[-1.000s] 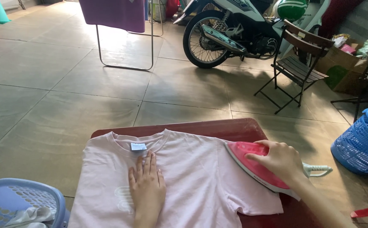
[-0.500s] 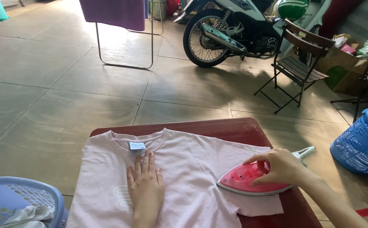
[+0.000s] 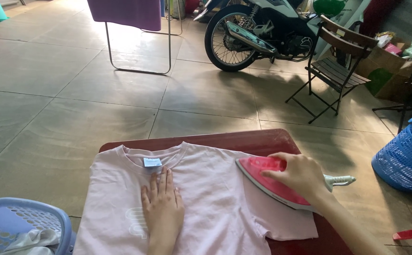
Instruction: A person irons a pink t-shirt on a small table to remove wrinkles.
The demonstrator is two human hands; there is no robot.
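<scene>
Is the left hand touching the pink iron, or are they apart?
Apart. The head view shows the left hand lying flat on the pink T-shirt, with a stretch of bare fabric between it and the pink iron, which the right hand grips.

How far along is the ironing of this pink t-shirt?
Done: the pale pink t-shirt lies spread flat on the dark red table, and its chest looks mostly smooth. In hand: the right hand grips the pink iron on the shoulder and sleeve area, while the left hand presses the chest flat. Left: the other sleeve and the lower part, which run out of view.
</scene>
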